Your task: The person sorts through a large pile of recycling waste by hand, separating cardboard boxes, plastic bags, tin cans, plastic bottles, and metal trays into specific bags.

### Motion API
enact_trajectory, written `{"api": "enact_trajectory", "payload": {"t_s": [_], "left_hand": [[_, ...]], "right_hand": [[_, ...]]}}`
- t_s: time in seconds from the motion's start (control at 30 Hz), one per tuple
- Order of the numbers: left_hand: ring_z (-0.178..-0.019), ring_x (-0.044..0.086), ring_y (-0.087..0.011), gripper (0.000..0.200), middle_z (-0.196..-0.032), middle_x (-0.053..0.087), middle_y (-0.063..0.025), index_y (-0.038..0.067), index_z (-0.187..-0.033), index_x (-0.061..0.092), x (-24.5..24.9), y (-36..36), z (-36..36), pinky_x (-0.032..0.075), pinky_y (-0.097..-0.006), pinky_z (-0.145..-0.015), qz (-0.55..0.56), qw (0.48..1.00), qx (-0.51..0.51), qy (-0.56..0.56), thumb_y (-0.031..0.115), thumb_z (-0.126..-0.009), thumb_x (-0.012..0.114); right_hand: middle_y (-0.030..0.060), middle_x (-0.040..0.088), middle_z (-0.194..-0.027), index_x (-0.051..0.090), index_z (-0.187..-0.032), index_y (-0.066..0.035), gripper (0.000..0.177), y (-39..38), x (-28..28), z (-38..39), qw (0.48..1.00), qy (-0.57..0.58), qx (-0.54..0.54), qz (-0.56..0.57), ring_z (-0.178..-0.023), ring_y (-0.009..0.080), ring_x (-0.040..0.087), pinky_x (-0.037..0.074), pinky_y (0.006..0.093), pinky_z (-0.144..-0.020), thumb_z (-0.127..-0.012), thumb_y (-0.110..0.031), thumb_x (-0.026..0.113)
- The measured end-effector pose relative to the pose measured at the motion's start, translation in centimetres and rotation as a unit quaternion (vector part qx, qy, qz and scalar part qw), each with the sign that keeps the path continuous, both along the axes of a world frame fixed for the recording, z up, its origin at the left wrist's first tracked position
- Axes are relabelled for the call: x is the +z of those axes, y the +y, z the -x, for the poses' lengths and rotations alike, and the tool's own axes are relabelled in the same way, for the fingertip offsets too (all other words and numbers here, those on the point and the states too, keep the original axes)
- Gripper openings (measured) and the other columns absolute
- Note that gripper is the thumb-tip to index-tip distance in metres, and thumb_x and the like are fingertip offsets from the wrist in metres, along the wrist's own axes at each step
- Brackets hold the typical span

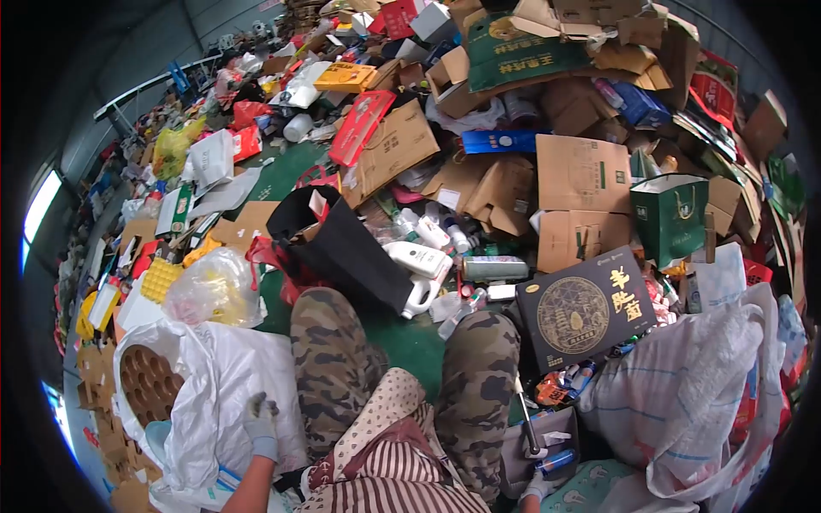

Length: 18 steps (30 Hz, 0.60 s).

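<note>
My left hand (261,425), in a grey and white glove, is over the near side of a white woven sack (235,368), its fingers loosely apart with nothing seen in them. A brown molded tray (150,380) shows in that sack's mouth. At the bottom edge, my gloved right hand (537,487) is beside a small grey box (511,457); its fingers are too hidden to read. A long, thin tool with a pale handle and dark shaft (528,427) leans in the box, near a blue cylindrical item (558,462).
Beyond my knees stand a black bag (342,248) and a white jug (419,269). A black printed box (586,308) lies right of my knee, above a large white sack (676,385). Cardboard (581,175), bags and bottles are heaped ahead, with a green gift bag (670,218) among them.
</note>
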<state>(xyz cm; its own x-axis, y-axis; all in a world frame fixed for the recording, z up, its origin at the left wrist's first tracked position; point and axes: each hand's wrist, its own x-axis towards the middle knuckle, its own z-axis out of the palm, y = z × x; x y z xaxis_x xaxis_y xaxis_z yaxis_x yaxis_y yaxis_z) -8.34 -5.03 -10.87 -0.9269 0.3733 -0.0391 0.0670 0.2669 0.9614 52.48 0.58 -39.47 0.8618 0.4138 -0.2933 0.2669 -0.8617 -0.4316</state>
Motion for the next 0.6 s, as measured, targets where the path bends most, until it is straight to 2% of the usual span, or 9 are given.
{"api": "enact_trajectory", "payload": {"t_s": [0.03, 0.1, 0.13, 0.23, 0.3, 0.37, 0.43, 0.53, 0.6], "left_hand": [[-0.072, 0.055, -0.0115, 0.021, -0.087, 0.058, -0.007, -0.004, -0.107, 0.054, 5.2, 5.2, -0.6, 0.049, -0.0251, -0.066, -0.045, 0.997, -0.02, 0.06, 0.003, -0.088, 0.049], [-0.085, 0.058, -0.0133, 0.024, -0.097, 0.058, -0.0084, -0.004, -0.112, 0.052, 11.5, 12.8, -0.5, 0.049, -0.0268, -0.077, -0.134, 0.98, -0.078, 0.124, 0.005, -0.09, 0.05], [-0.091, 0.057, -0.0139, 0.026, -0.105, 0.056, -0.0079, -0.001, -0.115, 0.051, 13.0, 15.7, 0.3, 0.049, -0.027, -0.082, -0.149, 0.969, -0.132, 0.148, 0.006, -0.091, 0.05], [-0.095, 0.057, -0.0137, 0.027, -0.108, 0.058, -0.0091, 0.0, -0.117, 0.05, 16.4, 25.1, -1.8, 0.046, -0.0263, -0.087, -0.246, 0.932, -0.232, 0.133, 0.005, -0.09, 0.05], [-0.094, 0.057, -0.013, 0.028, -0.106, 0.058, -0.0084, 0.0, -0.117, 0.05, 17.2, 29.7, -3.9, 0.045, -0.0262, -0.087, -0.259, 0.905, -0.328, 0.076, 0.002, -0.089, 0.05], [-0.089, 0.055, -0.0087, 0.029, -0.101, 0.059, -0.0047, 0.001, -0.115, 0.052, 16.0, 34.0, -5.2, 0.045, -0.0221, -0.081, -0.251, 0.893, -0.368, 0.065, -0.001, -0.086, 0.053], [-0.09, 0.056, -0.0092, 0.029, -0.1, 0.059, -0.0042, 0.0, -0.116, 0.051, 14.7, 36.9, -6.0, 0.045, -0.0232, -0.082, -0.2, 0.88, -0.422, 0.086, -0.001, -0.087, 0.051], [-0.087, 0.057, -0.0087, 0.024, -0.097, 0.061, -0.0047, -0.001, -0.11, 0.055, 14.6, 38.2, -7.1, 0.046, -0.023, -0.079, -0.138, 0.839, -0.526, 0.021, 0.0, -0.087, 0.05], [-0.083, 0.057, -0.0082, 0.022, -0.095, 0.062, -0.0046, -0.002, -0.107, 0.058, 12.7, 38.6, -7.4, 0.047, -0.0228, -0.075, -0.142, 0.826, -0.545, -0.019, 0.002, -0.087, 0.051]], "right_hand": [[0.0301, 0.022, -0.137, 0.012, -0.142, -0.012, 0.104, -1.5, -1.2, 0.8, 0.999, -0.024, 0.01, -0.046, -0.122, 0.0442, 0.033, 0.031, 0.0425, -0.103, -0.063, -0.024, 0.077], [0.026, 0.024, -0.14, 0.023, -0.139, -0.007, 0.091, -2.0, 2.7, 4.5, 0.999, 0.01, -0.026, 0.016, -0.126, 0.0407, 0.03, 0.03, 0.0424, -0.103, -0.066, -0.019, 0.075], [0.0259, 0.024, -0.139, 0.024, -0.138, -0.007, 0.089, -2.6, 3.0, 5.8, 0.999, 0.014, -0.03, 0.029, -0.125, 0.0406, 0.031, 0.03, 0.0423, -0.103, -0.066, -0.019, 0.075], [0.0257, 0.026, -0.138, 0.028, -0.135, -0.006, 0.085, -2.8, 3.7, 7.4, 0.999, 0.014, -0.016, 0.033, -0.124, 0.0403, 0.032, 0.03, 0.0423, -0.102, -0.066, -0.019, 0.075], [0.0255, 0.027, -0.138, 0.03, -0.134, -0.006, 0.082, -2.1, 4.5, 7.6, 1.0, 0.004, 0.006, 0.027, -0.124, 0.0401, 0.033, 0.031, 0.0422, -0.102, -0.066, -0.019, 0.075], [0.0254, 0.028, -0.137, 0.032, -0.132, -0.005, 0.08, -0.5, 5.7, 7.7, 0.999, -0.011, 0.043, 0.008, -0.123, 0.0399, 0.033, 0.031, 0.0422, -0.102, -0.066, -0.019, 0.075], [0.0252, 0.029, -0.137, 0.034, -0.13, -0.005, 0.077, 1.4, 7.1, 7.8, 0.995, -0.031, 0.097, -0.019, -0.123, 0.0397, 0.034, 0.032, 0.0421, -0.101, -0.066, -0.019, 0.074], [0.025, 0.031, -0.136, 0.038, -0.128, -0.004, 0.073, 6.1, 10.2, 7.8, 0.966, -0.065, 0.228, -0.1, -0.122, 0.0394, 0.035, 0.032, 0.042, -0.101, -0.067, -0.019, 0.074], [0.0248, 0.032, -0.135, 0.04, -0.126, -0.004, 0.07, 12.1, 13.1, 8.6, 0.926, -0.068, 0.334, -0.164, -0.121, 0.0392, 0.036, 0.032, 0.042, -0.1, -0.067, -0.019, 0.074]]}}
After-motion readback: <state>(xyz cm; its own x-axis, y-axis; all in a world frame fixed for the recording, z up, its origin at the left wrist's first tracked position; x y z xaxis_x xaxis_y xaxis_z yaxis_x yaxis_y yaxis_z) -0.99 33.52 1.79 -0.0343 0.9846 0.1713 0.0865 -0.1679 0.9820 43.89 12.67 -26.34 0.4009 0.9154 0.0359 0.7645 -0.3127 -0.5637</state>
